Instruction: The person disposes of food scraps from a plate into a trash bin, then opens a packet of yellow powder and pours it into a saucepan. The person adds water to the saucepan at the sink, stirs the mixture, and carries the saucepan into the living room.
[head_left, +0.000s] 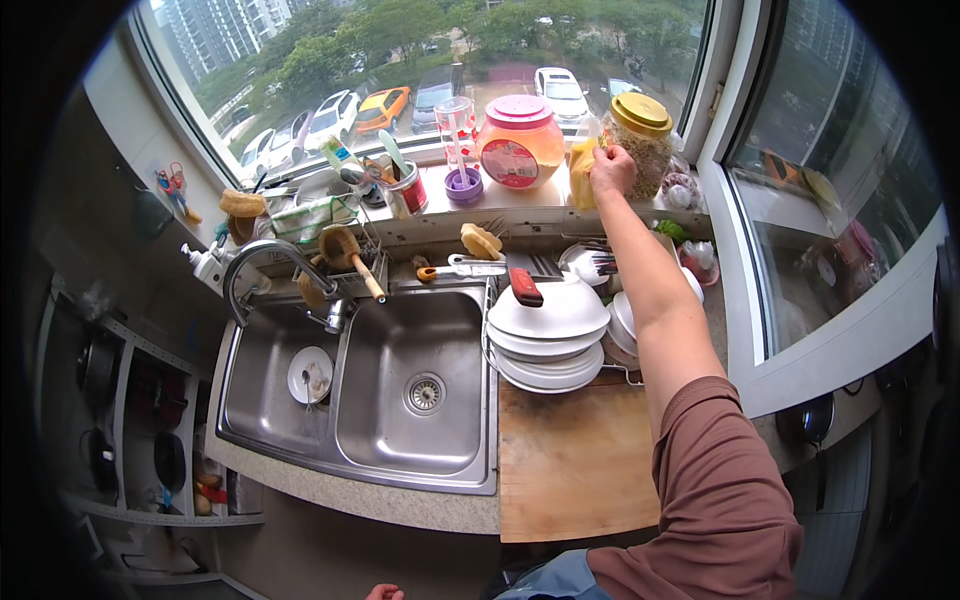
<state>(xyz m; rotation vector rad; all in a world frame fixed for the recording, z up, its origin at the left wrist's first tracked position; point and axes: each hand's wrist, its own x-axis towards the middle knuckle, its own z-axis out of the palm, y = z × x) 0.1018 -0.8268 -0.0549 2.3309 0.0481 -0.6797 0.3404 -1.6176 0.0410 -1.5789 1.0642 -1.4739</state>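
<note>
My right hand (613, 172) reaches over the dish rack to the windowsill. Its fingers are pinched on the upper part of a yellow plastic bag (582, 174), whose contents I cannot make out. Just right of the bag stands a large clear jar (649, 154) with a gold lid, filled with something dry and brownish. To the left is a rounded plastic jar (520, 142) with a pink lid and a pink label. Only the fingers of my left hand (385, 592) show, low at the bottom edge; whether they hold anything is hidden.
Under my right arm, stacked white plates (551, 360) carry a red-handled cleaver (526, 289). A wooden cutting board (577, 457) lies in front. The double steel sink (409, 345) holds a small white dish (310, 375) with a spoon. The open window sash (832, 375) juts in at right.
</note>
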